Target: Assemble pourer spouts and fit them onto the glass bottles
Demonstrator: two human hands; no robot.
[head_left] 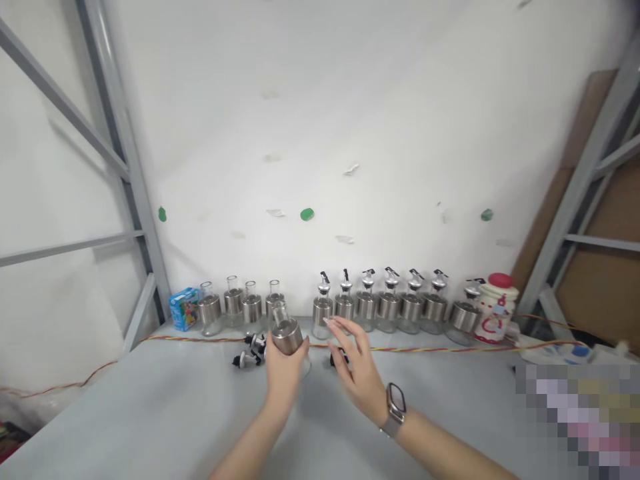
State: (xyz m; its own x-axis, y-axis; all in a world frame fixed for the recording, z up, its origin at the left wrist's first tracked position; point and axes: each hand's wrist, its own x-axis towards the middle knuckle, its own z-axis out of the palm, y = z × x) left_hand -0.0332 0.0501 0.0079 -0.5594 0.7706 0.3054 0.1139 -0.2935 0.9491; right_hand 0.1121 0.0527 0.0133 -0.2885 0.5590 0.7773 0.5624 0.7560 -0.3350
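Note:
My left hand (284,373) is wrapped round a glass oil bottle (287,335) with a brushed-steel sleeve, tilted slightly, its neck bare. To its right, my right hand (359,365) is held with fingers spread and curved, nothing visibly gripped. A small black part (338,359) shows beside that thumb, partly hidden. Several loose black-and-silver pour spouts (246,360) lie on the table left of the held bottle. Behind my right hand stands a bottle with a spout fitted (323,310), first in a row of several such bottles.
Several bottles without spouts (209,311) line the wall at left, beside a blue box (185,309). A white jar with a red lid (495,310) ends the right row. A twisted red-yellow wire (400,349) crosses the grey table (165,407). Metal frames (143,247) flank both sides.

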